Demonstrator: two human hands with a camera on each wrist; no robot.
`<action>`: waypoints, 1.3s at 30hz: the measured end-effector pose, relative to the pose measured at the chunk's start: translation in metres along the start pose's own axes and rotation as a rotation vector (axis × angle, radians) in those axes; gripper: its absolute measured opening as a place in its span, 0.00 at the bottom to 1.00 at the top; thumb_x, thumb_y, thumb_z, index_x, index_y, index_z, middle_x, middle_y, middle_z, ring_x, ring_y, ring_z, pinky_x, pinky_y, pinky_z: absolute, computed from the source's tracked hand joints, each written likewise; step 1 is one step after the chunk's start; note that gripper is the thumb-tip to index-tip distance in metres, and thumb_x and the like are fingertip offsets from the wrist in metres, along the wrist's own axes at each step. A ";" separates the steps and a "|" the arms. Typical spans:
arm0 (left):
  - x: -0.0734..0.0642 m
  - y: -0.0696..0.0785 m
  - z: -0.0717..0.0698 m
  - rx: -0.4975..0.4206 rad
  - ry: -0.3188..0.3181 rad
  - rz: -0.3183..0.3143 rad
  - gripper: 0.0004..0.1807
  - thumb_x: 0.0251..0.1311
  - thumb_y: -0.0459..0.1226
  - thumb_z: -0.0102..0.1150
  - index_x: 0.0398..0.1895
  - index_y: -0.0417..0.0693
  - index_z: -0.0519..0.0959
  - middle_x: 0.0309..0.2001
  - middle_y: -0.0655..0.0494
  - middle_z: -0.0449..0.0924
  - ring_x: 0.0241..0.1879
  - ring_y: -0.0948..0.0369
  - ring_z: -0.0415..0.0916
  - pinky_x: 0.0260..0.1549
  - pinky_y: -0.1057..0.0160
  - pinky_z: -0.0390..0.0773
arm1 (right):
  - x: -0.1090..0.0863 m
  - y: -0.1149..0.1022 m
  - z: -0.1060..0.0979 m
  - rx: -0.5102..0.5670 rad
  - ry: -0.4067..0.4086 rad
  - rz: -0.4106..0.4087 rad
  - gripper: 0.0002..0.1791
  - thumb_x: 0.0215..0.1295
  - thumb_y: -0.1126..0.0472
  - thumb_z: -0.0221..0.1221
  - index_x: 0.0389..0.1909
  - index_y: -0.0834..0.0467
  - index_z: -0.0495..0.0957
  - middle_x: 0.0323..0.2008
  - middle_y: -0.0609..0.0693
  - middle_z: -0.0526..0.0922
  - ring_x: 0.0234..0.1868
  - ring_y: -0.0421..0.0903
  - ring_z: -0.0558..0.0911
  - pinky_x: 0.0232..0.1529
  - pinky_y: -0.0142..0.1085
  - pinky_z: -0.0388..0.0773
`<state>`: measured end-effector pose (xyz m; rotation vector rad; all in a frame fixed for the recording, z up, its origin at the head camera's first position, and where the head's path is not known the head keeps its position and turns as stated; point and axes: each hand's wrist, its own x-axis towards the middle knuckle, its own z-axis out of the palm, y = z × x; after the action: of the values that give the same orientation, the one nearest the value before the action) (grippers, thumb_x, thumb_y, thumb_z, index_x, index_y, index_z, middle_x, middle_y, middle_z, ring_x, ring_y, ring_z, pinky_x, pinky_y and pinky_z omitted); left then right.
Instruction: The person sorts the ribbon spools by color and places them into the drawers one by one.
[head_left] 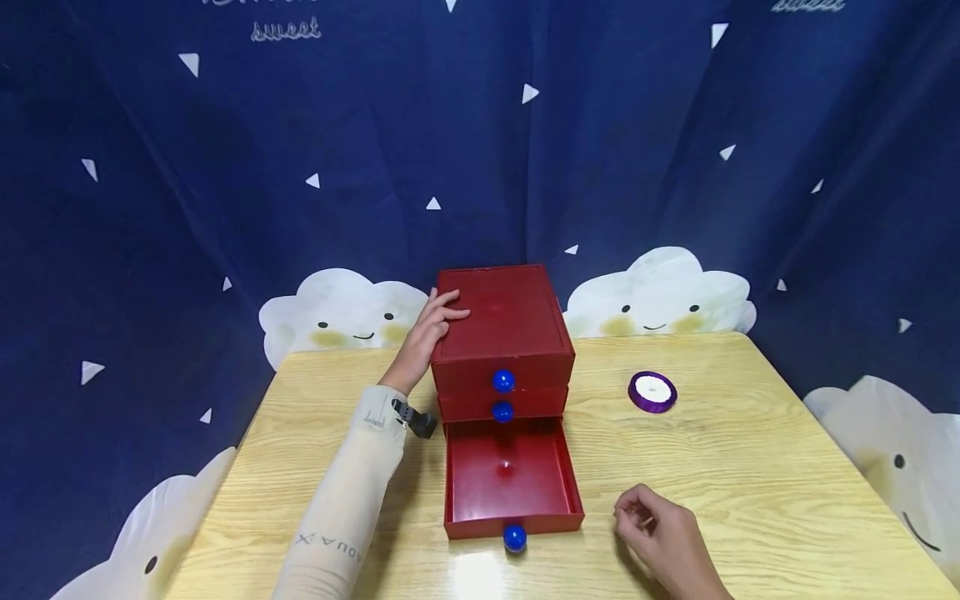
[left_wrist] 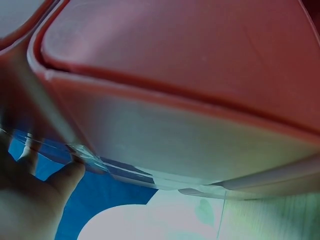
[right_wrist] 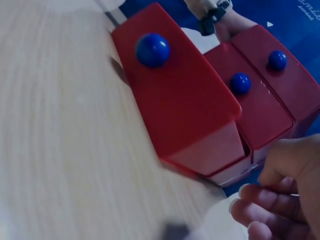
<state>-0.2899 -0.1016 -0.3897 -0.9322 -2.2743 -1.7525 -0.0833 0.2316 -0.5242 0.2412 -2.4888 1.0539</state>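
A red chest of drawers point(head_left: 504, 321) stands on the table with blue ball knobs on its fronts. Its bottom drawer point(head_left: 513, 483) is pulled out and has nothing in it; the two drawers above are closed. My left hand point(head_left: 426, 343) rests on the chest's upper left edge, fingers spread over the top. In the left wrist view, that hand point(left_wrist: 40, 182) lies against the red side. To the right of the pulled-out drawer, my right hand point(head_left: 663, 537) hovers apart from it. Its fingers point(right_wrist: 270, 200) hang loosely curled, with nothing visible in them.
A roll of purple ribbon point(head_left: 652, 392) with a white centre lies on the wooden table point(head_left: 750, 467), right of the chest. Behind the table hangs a dark blue curtain point(head_left: 480, 150) printed with white triangles and smiling clouds.
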 end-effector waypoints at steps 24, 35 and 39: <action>0.000 0.001 0.001 0.009 -0.007 0.011 0.20 0.69 0.28 0.36 0.57 0.31 0.75 0.72 0.42 0.54 0.76 0.55 0.28 0.70 0.45 0.33 | 0.067 0.066 -0.014 -0.109 -0.005 0.091 0.12 0.58 0.65 0.64 0.44 0.60 0.79 0.38 0.54 0.84 0.33 0.46 0.82 0.33 0.37 0.79; 0.000 0.001 0.001 0.016 -0.006 0.005 0.21 0.68 0.28 0.36 0.57 0.31 0.75 0.72 0.43 0.55 0.76 0.55 0.29 0.70 0.45 0.34 | 0.088 0.093 -0.009 -0.193 0.042 0.131 0.21 0.58 0.62 0.64 0.52 0.64 0.75 0.45 0.64 0.78 0.45 0.59 0.76 0.45 0.54 0.72; 0.000 0.000 0.000 0.006 -0.011 0.003 0.21 0.69 0.28 0.36 0.57 0.31 0.75 0.73 0.43 0.54 0.76 0.57 0.28 0.70 0.46 0.34 | 0.094 0.100 -0.006 -0.204 0.071 0.153 0.25 0.56 0.62 0.65 0.55 0.65 0.73 0.48 0.66 0.74 0.49 0.62 0.71 0.47 0.56 0.67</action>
<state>-0.2898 -0.1017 -0.3903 -0.9459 -2.2832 -1.7424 -0.1975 0.3062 -0.5429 -0.0483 -2.5584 0.8408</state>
